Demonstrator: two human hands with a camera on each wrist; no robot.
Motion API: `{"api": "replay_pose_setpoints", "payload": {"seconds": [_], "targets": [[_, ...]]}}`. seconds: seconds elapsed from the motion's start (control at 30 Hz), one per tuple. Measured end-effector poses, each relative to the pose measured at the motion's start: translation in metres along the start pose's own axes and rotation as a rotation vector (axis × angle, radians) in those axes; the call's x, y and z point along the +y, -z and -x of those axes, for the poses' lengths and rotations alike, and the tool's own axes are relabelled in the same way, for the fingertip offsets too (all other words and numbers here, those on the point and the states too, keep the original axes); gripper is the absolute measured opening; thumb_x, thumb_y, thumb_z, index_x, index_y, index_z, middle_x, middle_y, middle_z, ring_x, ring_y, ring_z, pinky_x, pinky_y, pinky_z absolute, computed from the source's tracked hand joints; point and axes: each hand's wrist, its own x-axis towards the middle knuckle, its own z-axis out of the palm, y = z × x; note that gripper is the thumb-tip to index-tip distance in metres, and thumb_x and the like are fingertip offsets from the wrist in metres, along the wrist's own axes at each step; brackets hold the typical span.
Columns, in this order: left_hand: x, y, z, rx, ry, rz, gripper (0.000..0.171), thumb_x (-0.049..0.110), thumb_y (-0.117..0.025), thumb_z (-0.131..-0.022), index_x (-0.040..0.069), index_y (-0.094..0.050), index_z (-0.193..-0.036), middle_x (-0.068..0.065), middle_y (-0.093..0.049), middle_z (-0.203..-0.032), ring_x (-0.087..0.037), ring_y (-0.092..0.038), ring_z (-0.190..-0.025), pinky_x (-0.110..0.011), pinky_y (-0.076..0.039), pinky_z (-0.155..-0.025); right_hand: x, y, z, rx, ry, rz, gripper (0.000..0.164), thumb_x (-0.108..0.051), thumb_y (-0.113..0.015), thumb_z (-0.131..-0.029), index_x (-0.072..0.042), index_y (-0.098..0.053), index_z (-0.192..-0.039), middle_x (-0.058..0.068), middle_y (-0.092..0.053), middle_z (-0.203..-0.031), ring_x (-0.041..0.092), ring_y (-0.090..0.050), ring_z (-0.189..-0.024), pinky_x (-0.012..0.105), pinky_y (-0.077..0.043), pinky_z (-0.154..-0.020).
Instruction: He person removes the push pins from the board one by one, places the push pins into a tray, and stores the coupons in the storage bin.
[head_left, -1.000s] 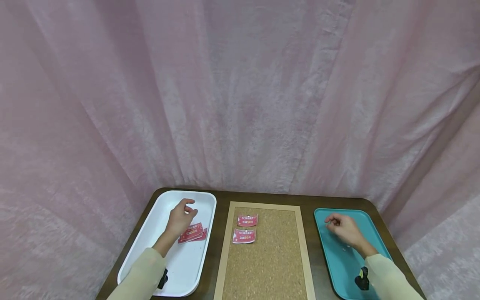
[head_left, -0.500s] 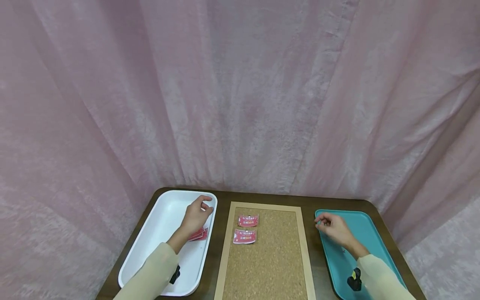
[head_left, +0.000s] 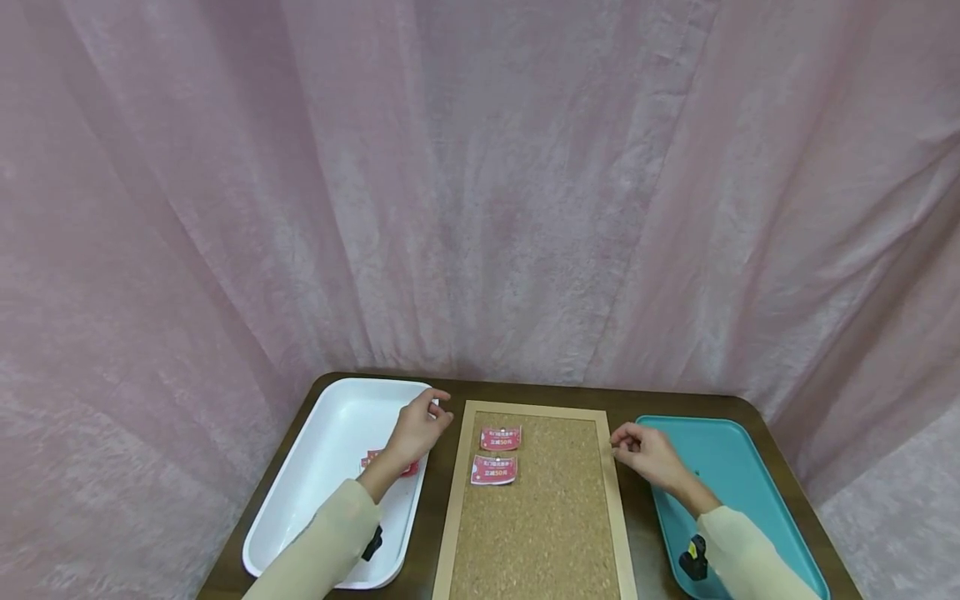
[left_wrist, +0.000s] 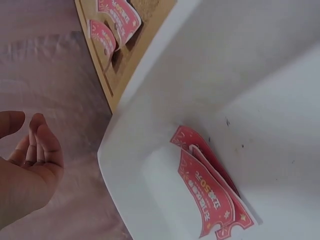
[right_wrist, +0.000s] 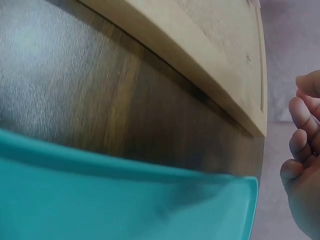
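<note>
Over the right rim of the white tray [head_left: 300,492] my left hand [head_left: 414,428] hovers. Its fingers are loosely bent, with a gap between thumb and index finger and nothing seen in it. Red coupons [left_wrist: 207,192] lie overlapped in that tray, partly behind the hand in the head view. My right hand [head_left: 654,460] is near the right edge of the corkboard [head_left: 551,517], thumb and index fingertip together. They seem to pinch a tiny clear pin, too small to see well. Two red coupons, an upper one [head_left: 500,439] and a lower one [head_left: 493,471], hang at the board's upper left.
A teal tray [head_left: 738,479] stands at the right, beneath my right forearm. The dark wooden table [head_left: 540,395] carries both trays and the board between them. Behind it hangs a pink curtain [head_left: 480,208]. Dark specks [left_wrist: 242,146] dot the white tray.
My left hand has moved right, from above the white tray's middle to its right rim. My right hand has moved left from the teal tray to the board's edge.
</note>
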Motion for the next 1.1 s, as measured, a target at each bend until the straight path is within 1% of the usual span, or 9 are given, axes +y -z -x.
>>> {"api": "replay_pose_setpoints", "payload": {"seconds": [0.07,0.23,0.43,0.6,0.73,0.83,0.97,1.1], "targets": [[0.002,-0.003,0.0,-0.008,0.0,0.008,0.031,0.006,-0.07,-0.098,0.003,-0.066,-0.128,-0.005,-0.066,-0.087,-0.008,-0.055,-0.061,-0.024,-0.045,-0.057,-0.001,-0.003,0.0,0.002,0.021,-0.008,0.01,0.002,-0.071,-0.092,0.001,-0.072,-0.102,0.001,-0.063,-0.081,0.006,-0.051,-0.068,0.023,-0.043,-0.06],[0.006,-0.01,0.002,-0.047,0.002,0.027,0.03,0.006,-0.069,-0.099,0.002,-0.065,-0.128,-0.006,-0.066,-0.089,-0.011,-0.057,-0.065,-0.026,-0.048,-0.059,-0.004,-0.013,-0.003,-0.006,0.079,-0.019,0.011,0.003,-0.068,-0.09,-0.001,-0.073,-0.1,-0.002,-0.063,-0.077,0.004,-0.049,-0.064,0.021,-0.041,-0.058],[0.009,-0.02,0.001,-0.081,-0.024,-0.032,0.029,0.007,-0.068,-0.098,0.003,-0.066,-0.126,-0.004,-0.067,-0.086,-0.01,-0.056,-0.065,-0.026,-0.047,-0.06,-0.009,-0.021,-0.007,-0.034,0.091,-0.042,0.014,0.003,-0.064,-0.092,0.001,-0.073,-0.102,-0.003,-0.063,-0.076,0.003,-0.049,-0.063,0.022,-0.042,-0.057],[0.01,-0.026,0.0,-0.127,-0.045,-0.044,0.03,0.004,-0.066,-0.098,-0.001,-0.065,-0.127,-0.002,-0.066,-0.083,-0.009,-0.058,-0.064,-0.026,-0.047,-0.059,-0.016,-0.028,-0.011,-0.04,0.082,-0.054,0.012,0.002,-0.066,-0.093,0.001,-0.073,-0.103,-0.003,-0.064,-0.078,0.003,-0.05,-0.065,0.022,-0.043,-0.059],[0.01,-0.031,0.0,-0.153,-0.067,-0.08,0.027,0.002,-0.064,-0.097,0.0,-0.065,-0.124,-0.001,-0.064,-0.08,-0.009,-0.055,-0.063,-0.025,-0.045,-0.057,-0.022,-0.033,-0.018,-0.045,0.099,-0.072,0.012,0.001,-0.067,-0.094,0.002,-0.073,-0.105,-0.002,-0.065,-0.079,0.004,-0.051,-0.065,0.022,-0.044,-0.059],[0.009,-0.036,0.004,-0.187,-0.069,-0.115,0.026,0.003,-0.064,-0.097,0.001,-0.066,-0.123,-0.002,-0.063,-0.083,-0.01,-0.053,-0.065,-0.025,-0.045,-0.056,-0.025,-0.039,-0.02,-0.065,0.109,-0.092,0.013,0.001,-0.066,-0.095,0.003,-0.073,-0.105,-0.001,-0.064,-0.079,0.004,-0.05,-0.065,0.022,-0.043,-0.058],[0.008,-0.041,0.009,-0.25,-0.061,-0.137,0.029,0.004,-0.064,-0.099,-0.004,-0.064,-0.126,-0.004,-0.065,-0.089,-0.01,-0.055,-0.065,-0.026,-0.047,-0.054,-0.027,-0.049,-0.021,-0.094,0.113,-0.111,0.012,0.001,-0.066,-0.094,0.004,-0.072,-0.104,-0.002,-0.063,-0.079,0.003,-0.05,-0.066,0.02,-0.043,-0.058],[0.009,-0.045,0.007,-0.278,-0.07,-0.143,0.031,0.004,-0.064,-0.099,-0.007,-0.063,-0.128,-0.006,-0.067,-0.09,-0.009,-0.056,-0.062,-0.026,-0.047,-0.053,-0.029,-0.057,-0.026,-0.091,0.144,-0.147,0.009,0.001,-0.068,-0.094,0.006,-0.071,-0.102,-0.001,-0.063,-0.081,0.003,-0.05,-0.068,0.019,-0.042,-0.059]]}}
